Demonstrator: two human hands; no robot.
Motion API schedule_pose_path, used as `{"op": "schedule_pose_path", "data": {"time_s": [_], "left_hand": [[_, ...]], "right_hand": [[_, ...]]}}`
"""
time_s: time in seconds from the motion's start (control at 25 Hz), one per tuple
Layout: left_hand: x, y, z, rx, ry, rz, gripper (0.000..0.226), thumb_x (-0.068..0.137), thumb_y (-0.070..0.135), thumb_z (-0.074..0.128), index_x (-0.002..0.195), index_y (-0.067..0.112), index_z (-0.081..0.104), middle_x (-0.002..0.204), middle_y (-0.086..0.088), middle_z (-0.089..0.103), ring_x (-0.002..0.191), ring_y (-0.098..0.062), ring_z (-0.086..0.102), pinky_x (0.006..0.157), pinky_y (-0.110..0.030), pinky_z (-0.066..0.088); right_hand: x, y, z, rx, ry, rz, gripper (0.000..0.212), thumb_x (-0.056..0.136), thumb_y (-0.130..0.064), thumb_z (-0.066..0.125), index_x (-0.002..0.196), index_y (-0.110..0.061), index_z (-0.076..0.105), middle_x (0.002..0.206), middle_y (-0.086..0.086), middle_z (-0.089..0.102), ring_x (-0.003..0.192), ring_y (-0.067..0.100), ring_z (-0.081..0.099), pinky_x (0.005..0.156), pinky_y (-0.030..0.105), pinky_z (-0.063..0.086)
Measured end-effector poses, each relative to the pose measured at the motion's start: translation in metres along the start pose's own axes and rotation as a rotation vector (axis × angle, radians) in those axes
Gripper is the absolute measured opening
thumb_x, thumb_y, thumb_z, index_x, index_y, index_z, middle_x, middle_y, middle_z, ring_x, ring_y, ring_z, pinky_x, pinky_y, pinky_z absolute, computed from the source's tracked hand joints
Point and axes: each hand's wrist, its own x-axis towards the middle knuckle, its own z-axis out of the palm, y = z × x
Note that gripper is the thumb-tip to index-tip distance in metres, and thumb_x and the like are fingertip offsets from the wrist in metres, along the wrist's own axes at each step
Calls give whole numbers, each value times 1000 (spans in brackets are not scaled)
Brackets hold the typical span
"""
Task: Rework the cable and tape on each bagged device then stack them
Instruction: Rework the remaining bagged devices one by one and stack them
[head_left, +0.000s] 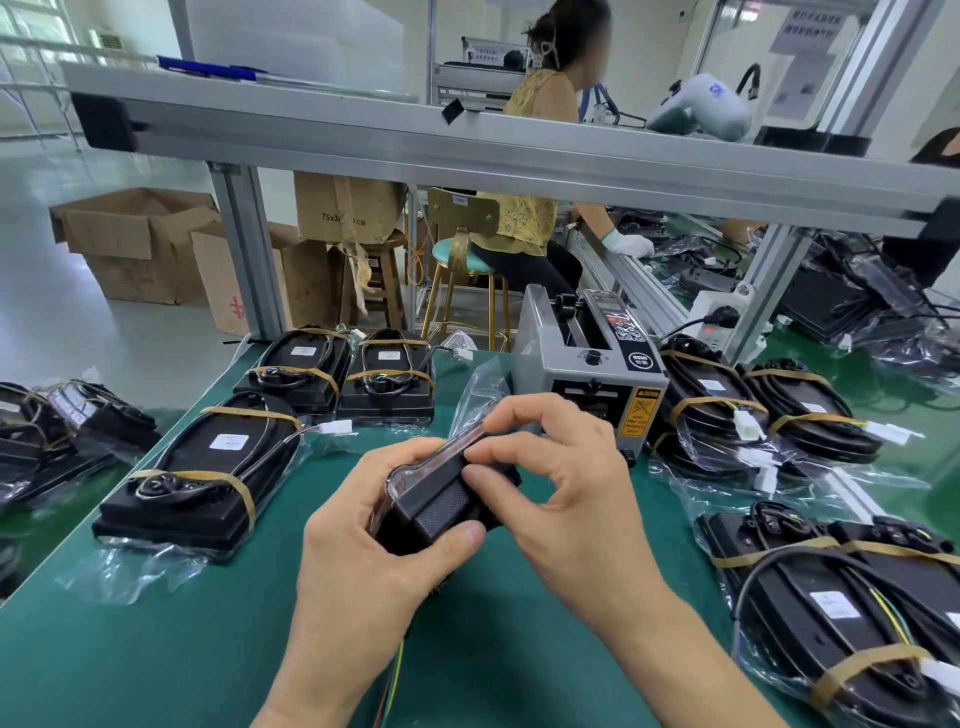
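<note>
The left hand (374, 525) gripped the black device (441, 504) from beneath, thumb curled across its near end, while the right hand (561, 467) pinched its upper edge where the clear bag (475, 395) trailed off toward the back; the unit was held on edge, clear above the green surface (519, 623), just in front of the person. It looked like a rigid plastic housing, light enough to turn in 2 hands, but the film round it was probably slick, so a grip on the hard corners seemed safer than one on loose plastic. Coloured wires (395, 675) hung from below it and could have snagged. Taped units (202, 467) lay to the left, with 2 more (337, 374) behind them, and further bagged ones (841, 597) crowded the right. A grey tape dispenser (587, 358) stood just behind the hands, narrowing the room for setting anything down. A seated worker (540, 171) was busy beyond the frame rail (467, 145).
</note>
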Motion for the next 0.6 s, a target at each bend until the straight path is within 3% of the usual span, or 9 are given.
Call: {"op": "schedule_pose_path", "data": {"time_s": [0.12, 0.2, 0.28, 0.44, 0.6], "left_hand": [[1, -1, 0, -12, 9, -3, 54, 48, 34, 80, 100, 37, 68, 95, 5, 72, 85, -12, 68, 78, -21, 54], [1, -1, 1, -13, 12, 0, 54, 47, 35, 80, 99, 38, 67, 95, 5, 72, 85, -11, 68, 78, -21, 54], [0, -1, 1, -9, 11, 7, 54, 47, 34, 80, 100, 38, 67, 96, 5, 72, 86, -11, 68, 78, -21, 54], [-1, 0, 1, -5, 3, 8, 54, 48, 35, 79, 100, 40, 67, 95, 7, 72, 85, -10, 68, 77, -19, 53], [0, 3, 3, -22, -4, 24, 50, 50, 33, 78, 98, 39, 67, 95, 7, 72, 84, -9, 68, 75, -16, 52]], "right_hand": [[2, 2, 3, -193, 82, -219, 6, 83, -18, 68, 79, -16, 72, 93, -9, 65, 90, 10, 58, 87, 34, 34], [2, 2, 6, -251, 107, -270, 12, 88, -18, 62, 79, -15, 69, 94, -7, 65, 91, 13, 59, 85, 34, 34], [1, 1, 9, -237, 105, -205, 15, 90, -20, 57, 79, -16, 66, 95, -8, 63, 92, 11, 58, 86, 32, 31], [-4, 0, 14, 62, 102, 34, 14, 89, -23, 53, 77, -18, 61, 94, -15, 58, 95, 7, 55, 90, 27, 31], [-8, -2, 19, 38, 126, -23, 14, 88, -22, 56, 77, -16, 62, 94, -13, 57, 96, 4, 53, 90, 26, 35]]}}
